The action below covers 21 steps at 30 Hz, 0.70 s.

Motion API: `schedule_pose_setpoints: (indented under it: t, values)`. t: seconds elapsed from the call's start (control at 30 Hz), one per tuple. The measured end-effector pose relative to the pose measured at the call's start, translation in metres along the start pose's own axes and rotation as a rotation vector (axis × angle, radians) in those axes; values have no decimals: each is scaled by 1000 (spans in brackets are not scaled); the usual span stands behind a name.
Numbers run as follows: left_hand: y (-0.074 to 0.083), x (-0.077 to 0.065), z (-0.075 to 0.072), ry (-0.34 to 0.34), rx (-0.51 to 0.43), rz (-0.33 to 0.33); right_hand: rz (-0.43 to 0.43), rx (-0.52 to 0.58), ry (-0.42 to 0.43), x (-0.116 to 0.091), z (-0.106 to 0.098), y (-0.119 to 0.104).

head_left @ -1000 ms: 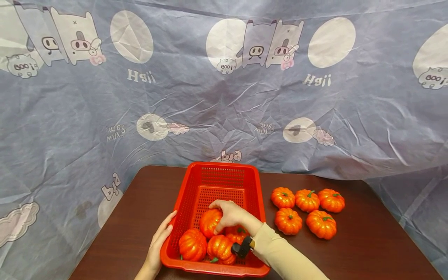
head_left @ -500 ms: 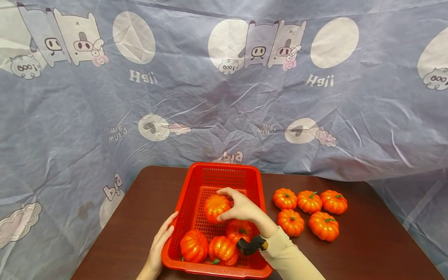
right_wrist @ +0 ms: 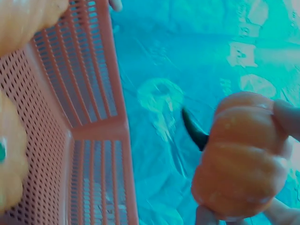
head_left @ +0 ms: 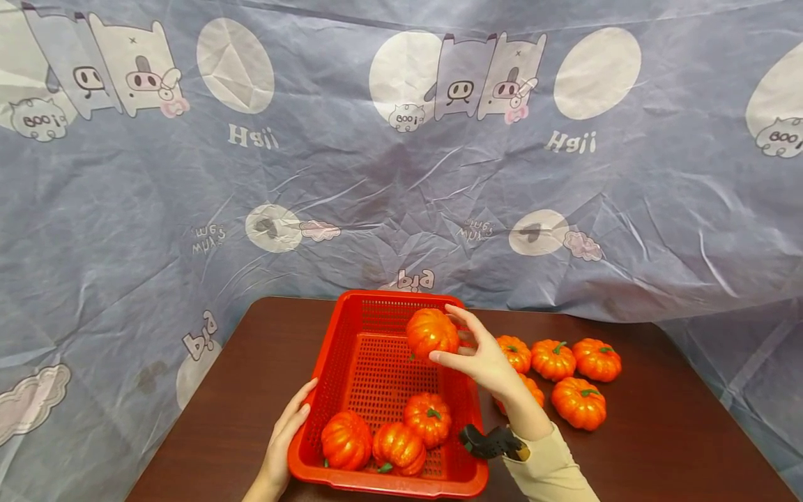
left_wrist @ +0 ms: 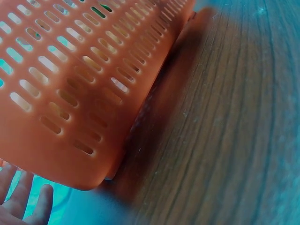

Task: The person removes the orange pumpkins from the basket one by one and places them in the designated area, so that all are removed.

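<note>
My right hand (head_left: 483,355) grips an orange pumpkin (head_left: 431,332) between thumb and fingers, raised over the far right part of the red basket (head_left: 318,362). In the right wrist view that pumpkin (right_wrist: 241,157) shows its dark green stem pointing away from the palm. Against the basket's left side rests my left hand (head_left: 284,439), its fingers nearly straight along the outer wall. Three more pumpkins lie in the near end of the basket: one at the left (head_left: 347,440), one in the middle (head_left: 399,450) and one at the right (head_left: 428,420).
Right of the basket, several pumpkins (head_left: 579,404) sit in two rows on the brown table (head_left: 652,418); my right hand and forearm partly cover the nearest ones. A grey-blue printed cloth (head_left: 389,188) hangs behind the table and at both sides.
My right hand has lifted the pumpkin from among the others in the basket and carried it up, away from me and to the right. The left hand stays put.
</note>
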<state>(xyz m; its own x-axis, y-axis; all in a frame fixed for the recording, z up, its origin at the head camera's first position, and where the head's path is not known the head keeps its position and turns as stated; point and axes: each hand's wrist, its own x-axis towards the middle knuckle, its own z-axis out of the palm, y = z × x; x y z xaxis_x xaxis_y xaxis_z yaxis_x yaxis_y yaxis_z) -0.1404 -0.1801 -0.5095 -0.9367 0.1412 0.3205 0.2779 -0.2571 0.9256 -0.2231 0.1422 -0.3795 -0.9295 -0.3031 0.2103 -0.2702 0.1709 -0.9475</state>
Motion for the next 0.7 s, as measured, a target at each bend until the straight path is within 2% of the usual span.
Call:
schedule_pose_setpoints:
  t: [0.13,0.37,0.7]
  values:
    - [1,0,1,9,4,-7,-19,1,70,-10,-17,-1]
    - [0,0,0,6,3,0,-2,38,188,-30,-41,1]
    - [-1,-1,0,3,-13,-26,1,154,344,-59,-74,28]
